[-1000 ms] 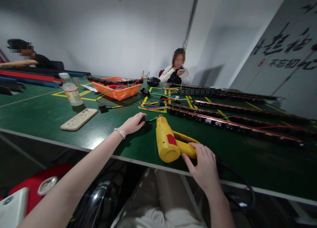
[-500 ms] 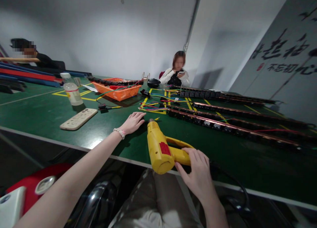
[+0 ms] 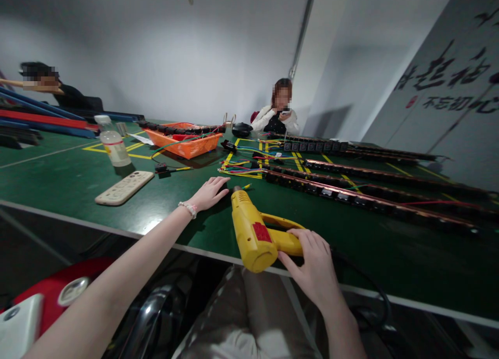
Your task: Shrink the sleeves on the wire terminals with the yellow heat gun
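Note:
My right hand (image 3: 312,260) grips the handle of a yellow heat gun (image 3: 253,234) with a red patch on its body. The gun lies over the table's front edge, its nozzle directed away from me. My left hand (image 3: 208,194), with a beaded bracelet at the wrist, rests palm down on the table just left of the nozzle. Its fingers are closed over a small black part (image 3: 225,186), mostly hidden under them. Past the nozzle shows a yellow-green wire end (image 3: 246,186). A similar black connector with a yellow-tipped wire (image 3: 161,169) lies further left.
On the green table (image 3: 171,192) are a phone (image 3: 125,188), a bottle (image 3: 115,146), an orange basket (image 3: 195,146) and long black strips (image 3: 335,192) with coloured wires (image 3: 237,167). One person (image 3: 275,117) sits opposite, another (image 3: 70,96) at far left.
The heat gun and my right hand have shifted very slightly to the right. My left hand stays in place. The person at far left has moved an arm a little.

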Motion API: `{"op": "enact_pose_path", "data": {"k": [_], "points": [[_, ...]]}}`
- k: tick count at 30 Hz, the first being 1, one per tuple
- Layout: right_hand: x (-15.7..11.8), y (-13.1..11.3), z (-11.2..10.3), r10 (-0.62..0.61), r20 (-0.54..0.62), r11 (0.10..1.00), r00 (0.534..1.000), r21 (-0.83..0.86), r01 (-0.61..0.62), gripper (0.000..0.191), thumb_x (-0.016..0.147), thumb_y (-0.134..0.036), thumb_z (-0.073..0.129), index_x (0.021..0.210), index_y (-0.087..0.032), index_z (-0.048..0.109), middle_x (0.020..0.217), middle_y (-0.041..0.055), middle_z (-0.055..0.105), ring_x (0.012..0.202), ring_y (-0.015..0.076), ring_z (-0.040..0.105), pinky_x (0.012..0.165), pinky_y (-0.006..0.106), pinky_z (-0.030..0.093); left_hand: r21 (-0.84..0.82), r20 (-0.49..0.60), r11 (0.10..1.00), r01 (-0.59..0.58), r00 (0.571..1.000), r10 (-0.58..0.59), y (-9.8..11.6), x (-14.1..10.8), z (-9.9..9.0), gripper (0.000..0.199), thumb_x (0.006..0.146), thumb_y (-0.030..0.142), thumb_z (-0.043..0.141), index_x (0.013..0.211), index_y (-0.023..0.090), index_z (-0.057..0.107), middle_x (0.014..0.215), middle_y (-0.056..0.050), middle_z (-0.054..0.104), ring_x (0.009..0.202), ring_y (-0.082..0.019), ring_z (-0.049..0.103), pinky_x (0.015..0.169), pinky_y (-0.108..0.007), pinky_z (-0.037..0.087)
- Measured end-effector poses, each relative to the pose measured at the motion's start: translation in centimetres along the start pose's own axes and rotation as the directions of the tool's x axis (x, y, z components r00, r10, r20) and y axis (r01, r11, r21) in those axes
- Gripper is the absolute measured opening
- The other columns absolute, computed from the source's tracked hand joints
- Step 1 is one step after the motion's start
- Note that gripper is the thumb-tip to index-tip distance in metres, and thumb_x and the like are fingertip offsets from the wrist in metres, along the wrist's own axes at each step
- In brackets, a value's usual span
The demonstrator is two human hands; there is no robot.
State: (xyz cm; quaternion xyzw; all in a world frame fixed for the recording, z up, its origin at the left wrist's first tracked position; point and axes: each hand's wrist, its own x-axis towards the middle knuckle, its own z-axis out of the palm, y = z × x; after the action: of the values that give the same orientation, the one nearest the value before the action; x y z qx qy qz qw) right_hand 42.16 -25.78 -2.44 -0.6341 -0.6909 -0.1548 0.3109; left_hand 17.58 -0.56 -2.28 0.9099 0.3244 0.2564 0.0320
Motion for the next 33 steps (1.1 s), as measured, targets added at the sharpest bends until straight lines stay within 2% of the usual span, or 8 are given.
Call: {"op": "enact_pose_path", "data": {"k": [7, 12, 15, 19, 22, 27, 30, 33], "points": [[0.6, 1.0, 0.7, 0.085, -0.027, 0.989, 0.996, -0.12, -0.087, 0.041, 0.082, -0.055, 0.05, 0.105, -0.021, 0.051, 0.099, 0.0054, 0.06, 0.094, 0.0227, 0.053, 0.083, 0.037, 0.038, 0.002, 0.006, 1.0, 0.009, 1.0, -0.009, 0.4, -0.3, -0.4, 0.05, 0.092, 0.045, 0.033, 0.137, 0.022, 0.037, 0.135, -0.01, 0.047, 0.121, -0.024, 0.042, 0.102, -0.044, 0.035], [0.6, 0.8, 0.9, 0.098, -0.071, 0.976, 0.993, -0.188, -0.11, 0.044, 0.083, -0.059, 0.045, 0.104, -0.02, 0.052, 0.095, 0.0064, 0.061, 0.089, 0.0235, 0.052, 0.08, 0.037, 0.037, 0.06, 0.012, 0.998, 0.011, 1.0, -0.011, 0.3, -0.3, -0.8, 0.056, 0.089, 0.05, 0.038, 0.138, 0.022, 0.035, 0.135, -0.009, 0.046, 0.125, -0.025, 0.04, 0.103, -0.043, 0.032], [0.5, 0.8, 1.0, 0.09, -0.082, 0.973, 0.993, -0.205, -0.105, 0.046, 0.084, -0.06, 0.042, 0.104, -0.019, 0.051, 0.095, 0.0073, 0.06, 0.089, 0.0246, 0.052, 0.08, 0.038, 0.037, 0.105, -0.011, 0.992, 0.072, 0.997, -0.071, -0.8, -0.2, -1.3, 0.051, 0.09, 0.052, 0.035, 0.129, 0.021, 0.047, 0.125, -0.009, 0.052, 0.117, -0.025, 0.046, 0.099, -0.041, 0.035], [0.4, 0.9, 1.0, 0.084, -0.087, 0.972, 0.993, -0.214, -0.101, 0.047, 0.085, -0.061, 0.041, 0.105, -0.019, 0.05, 0.095, 0.0069, 0.06, 0.09, 0.0244, 0.052, 0.081, 0.038, 0.037, 0.124, -0.071, 0.968, 0.219, 0.975, -0.211, -3.3, -0.5, -1.8, 0.048, 0.09, 0.052, 0.033, 0.12, 0.022, 0.055, 0.115, -0.008, 0.056, 0.109, -0.024, 0.05, 0.093, -0.039, 0.039], [0.4, 0.9, 1.0, 0.086, -0.085, 0.972, 0.993, -0.213, -0.103, 0.048, 0.085, -0.062, 0.04, 0.105, -0.019, 0.05, 0.097, 0.0065, 0.06, 0.091, 0.0242, 0.051, 0.082, 0.037, 0.036, 0.119, -0.134, 0.928, 0.353, 0.932, -0.337, -5.0, -0.7, -1.9, 0.046, 0.09, 0.052, 0.034, 0.116, 0.023, 0.058, 0.114, -0.009, 0.057, 0.11, -0.025, 0.05, 0.093, -0.041, 0.039], [0.3, 0.7, 1.0, 0.091, -0.086, 0.967, 0.992, -0.232, -0.109, 0.049, 0.085, -0.062, 0.04, 0.105, -0.019, 0.051, 0.097, 0.0068, 0.06, 0.092, 0.0246, 0.051, 0.083, 0.038, 0.036, 0.086, -0.274, 0.814, 0.574, 0.799, -0.535, -6.5, -0.2, -2.1, 0.046, 0.088, 0.054, 0.035, 0.106, 0.021, 0.062, 0.111, -0.013, 0.058, 0.111, -0.031, 0.049, 0.093, -0.048, 0.038], [0.2, 0.5, 1.0, 0.085, -0.101, 0.964, 0.991, -0.245, -0.107, 0.049, 0.084, -0.061, 0.041, 0.105, -0.018, 0.051, 0.095, 0.0074, 0.06, 0.092, 0.0247, 0.051, 0.083, 0.038, 0.036, 0.06, -0.395, 0.783, 0.62, 0.735, -0.551, -7.4, -0.1, -2.7, 0.046, 0.088, 0.052, 0.035, 0.106, 0.018, 0.061, 0.116, -0.015, 0.055, 0.113, -0.032, 0.046, 0.095, -0.049, 0.036], [0.2, 0.5, 0.8, 0.091, -0.086, 0.97, 0.992, -0.219, -0.108, 0.044, 0.087, -0.057, 0.039, 0.104, -0.018, 0.052, 0.096, 0.007, 0.061, 0.092, 0.0238, 0.052, 0.084, 0.037, 0.036, 0.091, -0.499, 0.741, 0.665, 0.674, -0.544, -9.0, -0.7, -3.6, 0.038, 0.087, 0.039, 0.038, 0.108, 0.015, 0.058, 0.126, -0.016, 0.05, 0.121, -0.032, 0.04, 0.102, -0.05, 0.029]]}}
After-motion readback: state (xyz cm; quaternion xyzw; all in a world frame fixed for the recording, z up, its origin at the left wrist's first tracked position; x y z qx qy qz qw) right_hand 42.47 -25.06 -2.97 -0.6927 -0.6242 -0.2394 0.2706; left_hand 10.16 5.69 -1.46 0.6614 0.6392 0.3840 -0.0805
